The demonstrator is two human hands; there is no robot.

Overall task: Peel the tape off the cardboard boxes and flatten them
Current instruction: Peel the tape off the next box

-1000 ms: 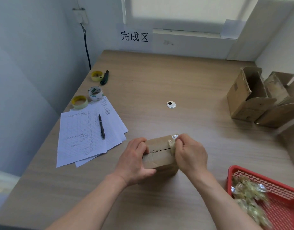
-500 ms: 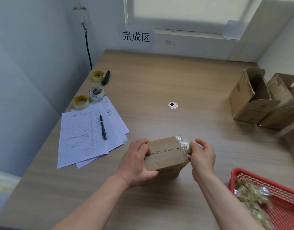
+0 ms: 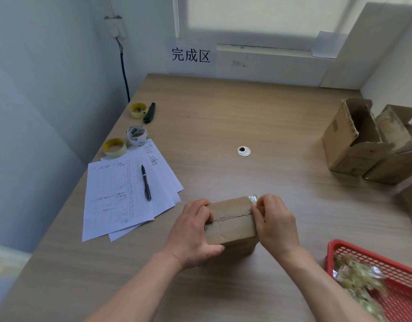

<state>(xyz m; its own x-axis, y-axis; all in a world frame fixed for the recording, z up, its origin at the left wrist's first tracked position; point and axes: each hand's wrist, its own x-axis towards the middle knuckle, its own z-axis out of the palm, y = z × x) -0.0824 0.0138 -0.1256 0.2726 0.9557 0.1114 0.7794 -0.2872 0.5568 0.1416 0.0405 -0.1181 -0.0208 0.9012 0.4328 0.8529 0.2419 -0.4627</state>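
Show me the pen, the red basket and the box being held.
pen (image 3: 145, 182), head view, middle of its barrel
red basket (image 3: 353, 248), head view, its far rim
cardboard box (image 3: 232, 223), head view, its top face

A pen lies on papers near three tape rolls; a red basket sits opposite.

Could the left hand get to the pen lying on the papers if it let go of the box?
Probably yes. The left hand grips the cardboard box, and the pen lies uncovered on the papers just beyond it on that side, with only bare table between them.
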